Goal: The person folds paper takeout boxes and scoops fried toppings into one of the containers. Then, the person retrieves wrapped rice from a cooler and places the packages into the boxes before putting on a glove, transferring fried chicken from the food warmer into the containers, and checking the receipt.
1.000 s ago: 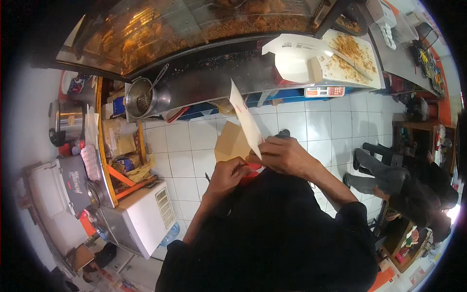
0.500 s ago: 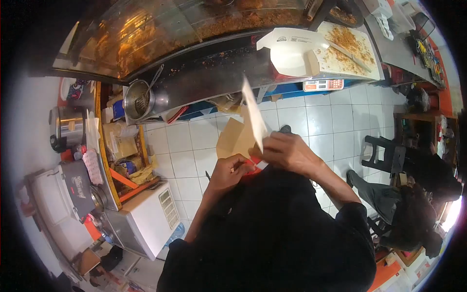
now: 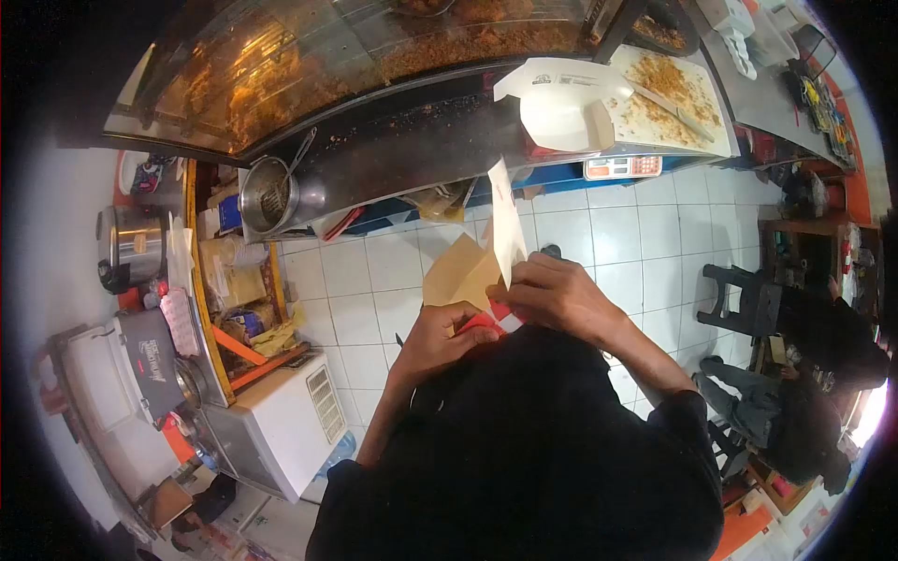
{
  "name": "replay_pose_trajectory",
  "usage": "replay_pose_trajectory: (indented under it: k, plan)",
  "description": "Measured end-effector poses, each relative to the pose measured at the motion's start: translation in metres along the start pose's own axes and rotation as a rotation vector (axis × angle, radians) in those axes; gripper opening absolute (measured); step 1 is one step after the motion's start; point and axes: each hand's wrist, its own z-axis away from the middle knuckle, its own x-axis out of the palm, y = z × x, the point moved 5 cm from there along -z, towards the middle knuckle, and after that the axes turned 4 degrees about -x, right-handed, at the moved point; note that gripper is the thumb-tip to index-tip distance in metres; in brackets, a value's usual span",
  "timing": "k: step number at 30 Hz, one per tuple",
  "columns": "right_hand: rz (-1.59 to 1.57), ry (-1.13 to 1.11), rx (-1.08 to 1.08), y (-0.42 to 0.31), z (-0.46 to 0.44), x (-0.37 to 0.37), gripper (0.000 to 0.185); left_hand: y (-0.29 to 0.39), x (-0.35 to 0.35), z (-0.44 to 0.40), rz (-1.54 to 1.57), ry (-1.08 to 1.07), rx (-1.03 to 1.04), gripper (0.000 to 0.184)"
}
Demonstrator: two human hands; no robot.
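Cardboard box's (image 3: 456,269) raised flap (image 3: 506,226) shifted slightly rightward since earlier frame. Box mid-air before torso (image 3: 524,439); left hand (image 3: 438,338), right hand (image 3: 561,297) pinch red edges (image 3: 481,323), seemingly for steadiness; fingertips partly hidden.

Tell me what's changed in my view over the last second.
The raised white flap of the carton has swung rightward in the picture. The person in grey trousers, at right, has shifted lower in view. Nothing was let go: the left hand and right hand keep hold of the carton. The open white box and scale stayed put.
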Motion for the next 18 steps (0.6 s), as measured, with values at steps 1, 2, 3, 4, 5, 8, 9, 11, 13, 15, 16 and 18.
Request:
replay_pose_trajectory:
  k: [1, 2, 3, 4, 5, 8, 9, 11, 13, 15, 16, 18]
  plan:
    - [0.001, -0.001, -0.001, 0.004, 0.0, 0.001, 0.037, 0.0, 0.001, -0.001, 0.001, 0.001, 0.001, 0.024]
    - [-0.067, 0.059, -0.055, 0.007, 0.0, 0.001, 0.034, -0.004, 0.001, -0.002, -0.022, 0.012, -0.074, 0.024]
    - [-0.135, 0.119, -0.107, 0.008, 0.001, 0.0, 0.031, -0.008, 0.002, -0.002, -0.045, 0.022, -0.15, 0.024]
    - [-0.138, 0.118, -0.103, 0.008, 0.003, -0.001, 0.031, -0.007, 0.003, -0.003, -0.044, 0.019, -0.154, 0.024]
    - [-0.136, 0.077, -0.097, 0.006, 0.003, 0.0, 0.03, -0.006, 0.005, -0.003, -0.021, 0.015, -0.181, 0.024]
    - [-0.172, 0.045, -0.078, 0.006, 0.006, -0.002, 0.03, -0.01, 0.009, -0.005, -0.023, 0.011, -0.195, 0.023]
    - [-0.204, 0.054, -0.069, 0.009, 0.006, -0.003, 0.03, -0.01, 0.009, -0.006, -0.051, 0.015, -0.173, 0.023]
    - [-0.257, 0.079, -0.033, 0.017, 0.008, -0.002, 0.028, -0.01, 0.008, -0.008, -0.058, 0.03, -0.178, 0.023]
    - [-0.313, 0.099, 0.009, 0.022, 0.011, 0.001, 0.026, -0.01, 0.009, -0.009, -0.061, 0.043, -0.188, 0.023]
    - [-0.419, 0.146, 0.094, 0.028, 0.014, 0.003, 0.02, -0.007, 0.009, -0.011, -0.065, 0.042, -0.122, 0.025]
    - [-0.422, 0.146, 0.099, 0.028, 0.014, 0.003, 0.02, -0.008, 0.01, -0.012, -0.064, 0.038, -0.126, 0.025]
    - [-0.431, 0.143, 0.084, 0.026, 0.014, 0.002, 0.015, -0.013, 0.011, -0.011, -0.105, 0.018, -0.18, 0.028]
